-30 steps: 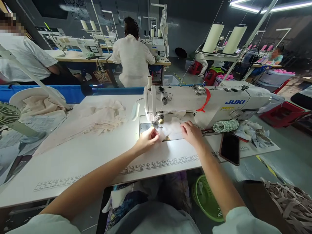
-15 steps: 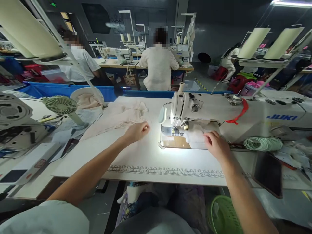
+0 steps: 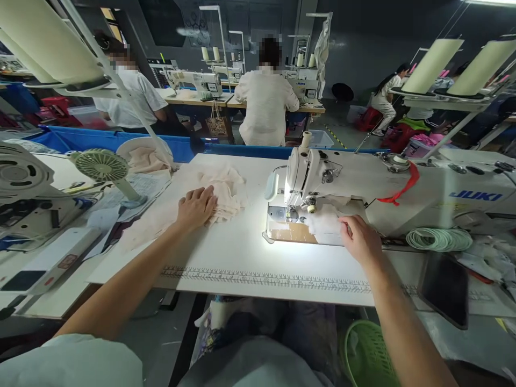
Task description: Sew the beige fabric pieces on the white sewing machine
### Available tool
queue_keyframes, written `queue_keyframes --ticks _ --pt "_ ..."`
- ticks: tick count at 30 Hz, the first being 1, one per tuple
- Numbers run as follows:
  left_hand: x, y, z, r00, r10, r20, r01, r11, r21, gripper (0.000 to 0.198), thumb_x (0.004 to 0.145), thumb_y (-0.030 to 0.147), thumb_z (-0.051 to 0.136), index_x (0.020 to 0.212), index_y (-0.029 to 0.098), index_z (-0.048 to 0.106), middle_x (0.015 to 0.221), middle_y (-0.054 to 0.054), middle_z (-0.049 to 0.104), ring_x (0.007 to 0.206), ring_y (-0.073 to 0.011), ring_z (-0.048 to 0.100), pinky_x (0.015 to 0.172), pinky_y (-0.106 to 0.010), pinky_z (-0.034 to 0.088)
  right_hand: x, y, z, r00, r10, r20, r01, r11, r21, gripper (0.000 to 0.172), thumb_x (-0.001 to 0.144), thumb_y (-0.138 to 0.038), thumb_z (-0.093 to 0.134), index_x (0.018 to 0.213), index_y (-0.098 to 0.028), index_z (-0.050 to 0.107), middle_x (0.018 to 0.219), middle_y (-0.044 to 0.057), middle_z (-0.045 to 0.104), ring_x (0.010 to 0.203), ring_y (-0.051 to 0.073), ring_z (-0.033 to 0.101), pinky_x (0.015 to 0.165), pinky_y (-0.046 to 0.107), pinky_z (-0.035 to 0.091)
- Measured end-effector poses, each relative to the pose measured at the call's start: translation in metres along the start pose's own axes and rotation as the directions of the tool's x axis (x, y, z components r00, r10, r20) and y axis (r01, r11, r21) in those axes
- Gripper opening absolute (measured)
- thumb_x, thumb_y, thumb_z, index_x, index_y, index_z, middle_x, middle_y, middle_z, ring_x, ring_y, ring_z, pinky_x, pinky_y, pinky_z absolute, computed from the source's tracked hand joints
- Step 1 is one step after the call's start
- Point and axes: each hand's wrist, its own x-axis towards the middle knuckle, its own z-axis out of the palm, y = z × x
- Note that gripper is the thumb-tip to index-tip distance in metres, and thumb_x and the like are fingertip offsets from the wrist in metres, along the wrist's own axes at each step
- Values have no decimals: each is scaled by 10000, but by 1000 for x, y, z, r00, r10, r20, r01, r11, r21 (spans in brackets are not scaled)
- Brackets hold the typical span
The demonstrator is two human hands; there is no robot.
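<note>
tabletop (image 3: 242, 258), white, bears a white sewing machine (image 3: 355, 169) lettered juki on its right half, and a loose, rumpled spread of pale beige fabric (image 3: 229, 188) on its left. left hand (image 3: 196, 206) lies palm down on that beige fabric, fingers extended and slightly apart, resting on it rather than gripping. right hand (image 3: 362, 235) is half curled near the machine, thumb and fingertips drawn together at the right edge of a small white cloth (image 3: 324, 221), which lies under the machine's arm; fingertips meet the cloth's edge, but whether they pinch it, cannot tell.
</note>
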Motion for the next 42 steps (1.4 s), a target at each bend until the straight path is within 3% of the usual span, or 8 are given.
queue_keyframes --ticks 5,9,14,20,24,30,35,42 --pt "0 15 -15 965 221 -139 -234 969 -83 411 995 377 413 1237 193 690 1362 -179 660 1343 -352 523 1153 -543 406 -1 -6 -3 1000 -15 -16 15 1000 15 281 978 -259 431 1035 -216 703 1012 96 753 644 174 619 574 292 397" --pt "23 38 -32 884 460 85 -446 884 -143 253 907 396 531 905 228 721 1070 -111 758 1148 -315 624 1039 -433 478 -1 -8 -4 999 -37 -11 37 998 41 279 981 -268 429 1022 -218 701 997 95 757 683 184 646 601 287 423" --pt "44 52 -41 829 457 324 -437 889 -136 144 750 368 614 745 241 681 904 -65 767 981 -290 660 874 -351 482 -1 -6 -3 999 -42 -10 43 998 50 274 968 -239 441 1013 -215 711 978 98 754 699 189 652 599 283 430" --pt "41 42 -50 841 514 166 -444 833 -331 269 815 445 527 723 218 639 817 -69 736 829 -242 661 776 -332 492 -2 -18 -7 990 -97 -102 107 990 92 267 989 -224 453 982 -209 720 920 72 757 660 172 638 575 275 418" --pt "21 47 -57 854 502 137 -359 759 -542 310 863 497 539 814 211 648 792 -39 731 745 -195 658 699 -286 505 -5 -52 -15 971 -232 65 209 945 253 294 1038 -240 449 1093 -207 735 1018 72 754 776 178 677 697 282 492" --pt "8 95 -44 620 679 392 -313 673 -670 307 884 479 578 884 199 704 708 -5 744 516 -114 530 511 -227 387 8 -97 -9 855 -414 312 364 908 208 405 1088 -341 419 1370 -199 673 989 73 671 688 159 539 626 292 374" --pt "8 144 -16 558 734 387 -202 572 -795 296 854 496 637 851 201 647 679 -9 733 570 -137 606 553 -238 442 14 -108 4 822 -475 314 469 877 100 382 1095 -390 429 1151 -196 754 974 80 627 672 154 418 631 309 264" --pt "-1 162 13 691 576 437 -74 657 -750 240 798 439 655 755 203 637 665 -3 681 649 -173 651 612 -267 513 8 -108 7 831 -488 265 496 867 42 354 1088 -350 436 1178 -196 742 932 77 608 735 184 445 677 329 286"
